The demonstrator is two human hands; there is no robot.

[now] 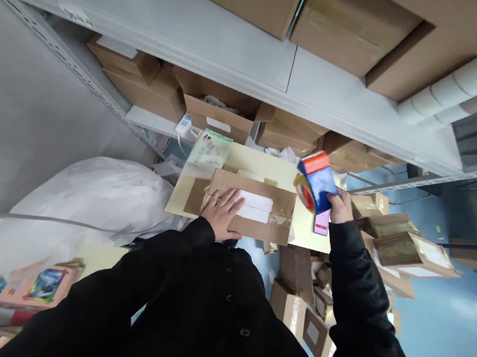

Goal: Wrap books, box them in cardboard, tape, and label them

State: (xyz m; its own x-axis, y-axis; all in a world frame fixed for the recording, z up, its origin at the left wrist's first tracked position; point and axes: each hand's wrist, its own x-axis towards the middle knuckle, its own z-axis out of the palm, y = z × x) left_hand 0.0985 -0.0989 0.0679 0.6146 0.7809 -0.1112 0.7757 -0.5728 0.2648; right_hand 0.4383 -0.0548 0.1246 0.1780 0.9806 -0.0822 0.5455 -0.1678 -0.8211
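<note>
My left hand [222,212] lies flat with spread fingers on the left part of a brown cardboard box [249,232]. A white label [256,207] sits on the box's top, and shiny tape runs over its right end. To the right, my right hand [340,206] grips a blue and red tape dispenser [322,181], raised above the table and apart from the box. A roll of yellowish tape is fitted in the dispenser. Under that hand, a phone [321,222] with a lit pinkish screen lies on the pale yellow table [235,156].
Ahead stands a grey metal shelf [238,44] carrying cardboard boxes and white rolls [447,92]. A large white plastic bag [99,195] bulges at left. Several taped boxes [413,251] are piled at right, others on the blue floor [465,325]. A printed sheet [207,154] lies at the table's far left.
</note>
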